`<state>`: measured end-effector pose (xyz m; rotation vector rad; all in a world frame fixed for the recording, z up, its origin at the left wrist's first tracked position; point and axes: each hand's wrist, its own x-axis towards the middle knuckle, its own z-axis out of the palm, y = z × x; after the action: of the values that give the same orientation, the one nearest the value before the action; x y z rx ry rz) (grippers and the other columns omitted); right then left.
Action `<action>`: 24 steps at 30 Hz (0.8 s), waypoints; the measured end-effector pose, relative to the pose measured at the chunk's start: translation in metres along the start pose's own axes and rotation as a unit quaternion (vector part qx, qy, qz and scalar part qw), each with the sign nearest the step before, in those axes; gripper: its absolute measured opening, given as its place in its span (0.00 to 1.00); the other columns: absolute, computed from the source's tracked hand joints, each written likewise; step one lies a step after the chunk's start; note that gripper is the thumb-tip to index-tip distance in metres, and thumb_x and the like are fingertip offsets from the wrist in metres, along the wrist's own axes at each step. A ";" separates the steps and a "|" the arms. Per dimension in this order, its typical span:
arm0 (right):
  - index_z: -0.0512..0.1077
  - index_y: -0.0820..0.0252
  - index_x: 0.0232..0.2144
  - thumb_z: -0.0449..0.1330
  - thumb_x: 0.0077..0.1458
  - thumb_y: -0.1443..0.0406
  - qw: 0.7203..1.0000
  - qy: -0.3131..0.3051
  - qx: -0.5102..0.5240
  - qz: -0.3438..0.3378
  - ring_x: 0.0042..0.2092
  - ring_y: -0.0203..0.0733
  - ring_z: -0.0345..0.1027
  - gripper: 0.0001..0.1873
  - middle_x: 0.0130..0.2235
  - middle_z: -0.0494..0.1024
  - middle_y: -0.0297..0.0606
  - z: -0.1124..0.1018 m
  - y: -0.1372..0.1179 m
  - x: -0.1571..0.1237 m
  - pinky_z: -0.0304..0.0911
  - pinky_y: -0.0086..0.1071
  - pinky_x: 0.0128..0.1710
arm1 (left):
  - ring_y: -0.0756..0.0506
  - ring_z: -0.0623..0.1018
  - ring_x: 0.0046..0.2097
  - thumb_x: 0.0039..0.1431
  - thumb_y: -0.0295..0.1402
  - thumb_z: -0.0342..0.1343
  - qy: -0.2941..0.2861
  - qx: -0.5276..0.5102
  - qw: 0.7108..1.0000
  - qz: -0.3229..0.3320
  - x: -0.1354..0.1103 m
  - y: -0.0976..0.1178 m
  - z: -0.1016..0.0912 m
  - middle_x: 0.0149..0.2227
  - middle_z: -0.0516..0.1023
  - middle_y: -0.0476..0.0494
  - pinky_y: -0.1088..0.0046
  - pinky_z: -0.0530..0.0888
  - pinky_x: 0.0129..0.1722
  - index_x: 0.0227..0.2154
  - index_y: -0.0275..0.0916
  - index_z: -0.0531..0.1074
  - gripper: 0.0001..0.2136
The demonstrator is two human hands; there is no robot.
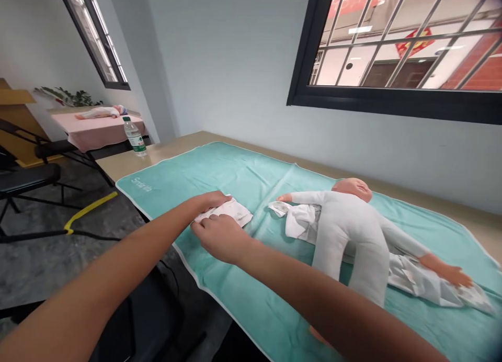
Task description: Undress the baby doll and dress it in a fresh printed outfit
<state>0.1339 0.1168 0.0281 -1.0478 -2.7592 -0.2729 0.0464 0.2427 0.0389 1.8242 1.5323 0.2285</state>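
A small folded white cloth (238, 211) with a faint print lies on the turquoise towel (188, 176), left of the doll. My left hand (214, 200) grips its far left side, thumb on top. Closer to me, my right hand (221, 237) has its fingers curled over the near edge of the same cloth. A baby doll (349, 218) in a white bodysuit lies to the right of my hands, arms spread out. Beneath it a white garment (301, 221) is spread, showing on both sides. My right forearm hides part of the doll's legs.
The towel covers most of a wooden table (192, 141) set against the wall. A water bottle (135, 138) stands at the table's far left corner. Farther back, another doll (102, 112) lies on a pink-covered table (84, 132). Black chairs (29, 178) stand at the left.
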 end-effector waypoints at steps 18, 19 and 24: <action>0.57 0.68 0.64 0.53 0.61 0.46 0.979 -0.039 0.189 0.066 0.71 0.63 0.26 0.40 0.70 0.35 0.64 0.049 -0.042 -0.034 0.39 0.57 0.67 | 0.40 0.50 0.71 0.70 0.47 0.32 0.046 0.254 0.937 0.234 0.040 -0.060 0.043 0.71 0.51 0.41 0.53 0.48 0.68 0.68 0.42 0.51 0.28; 0.56 0.68 0.65 0.55 0.60 0.45 0.977 -0.049 0.198 0.057 0.71 0.63 0.26 0.42 0.70 0.34 0.64 0.045 -0.043 -0.039 0.39 0.57 0.67 | 0.40 0.50 0.71 0.70 0.46 0.32 0.058 0.259 0.938 0.223 0.040 -0.057 0.043 0.70 0.51 0.40 0.52 0.48 0.68 0.68 0.42 0.52 0.28; 0.55 0.66 0.66 0.53 0.62 0.46 0.967 -0.099 0.236 -0.010 0.70 0.57 0.42 0.40 0.69 0.51 0.58 -0.007 -0.043 -0.095 0.50 0.52 0.66 | 0.36 0.50 0.71 0.70 0.40 0.34 0.123 0.282 0.935 0.178 0.022 -0.042 0.036 0.71 0.49 0.33 0.46 0.52 0.66 0.67 0.37 0.55 0.26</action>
<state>0.1755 0.0233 0.0090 -0.9579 -2.7884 0.4930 0.0396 0.2492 -0.0201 2.6187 1.5219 0.2046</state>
